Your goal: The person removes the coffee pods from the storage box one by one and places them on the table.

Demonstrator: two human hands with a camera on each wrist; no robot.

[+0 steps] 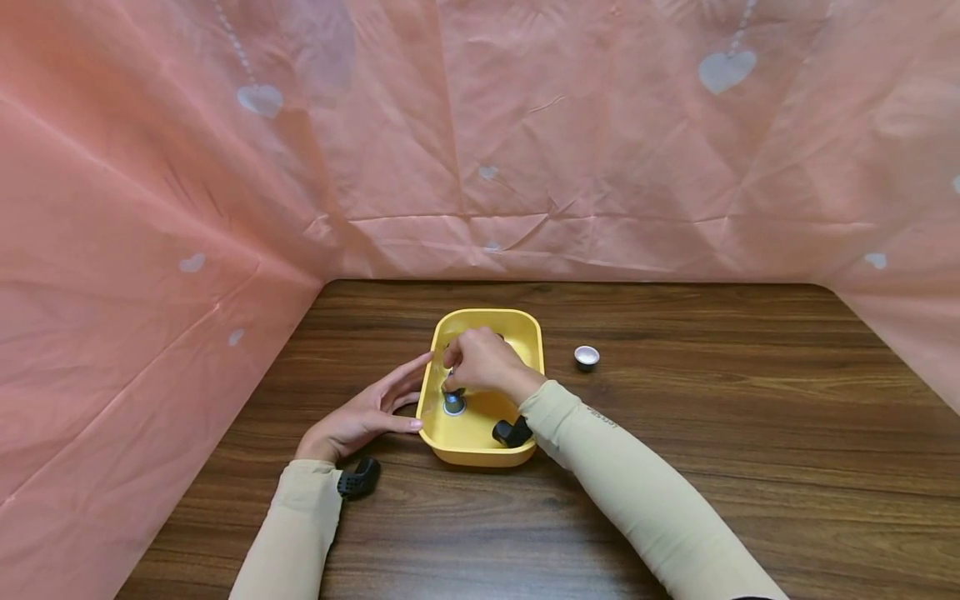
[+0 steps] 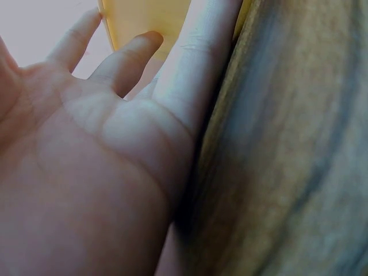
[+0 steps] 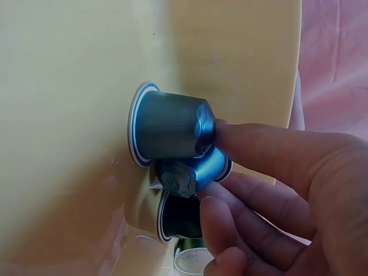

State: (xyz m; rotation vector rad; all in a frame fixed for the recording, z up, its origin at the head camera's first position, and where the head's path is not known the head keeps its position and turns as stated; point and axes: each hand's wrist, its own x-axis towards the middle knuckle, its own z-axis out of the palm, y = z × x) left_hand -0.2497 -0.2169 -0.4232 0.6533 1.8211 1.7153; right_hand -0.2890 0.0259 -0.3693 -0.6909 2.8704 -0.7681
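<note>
a person's right hand pinches a tilted blue capsule inside a yellow bin, against a standing grey-green capsule; the left hand, fingers extended, touches the bin's side. a white-topped capsule sits on the wooden table.

The yellow tray stands open side up. By its left wall, a grey-green capsule rests rim down, narrow end up; a shiny blue capsule tilts just beside it in the right hand's fingers. A dark capsule stands near. Outside, to the right, a dark-sided capsule sits pale face up.
</note>
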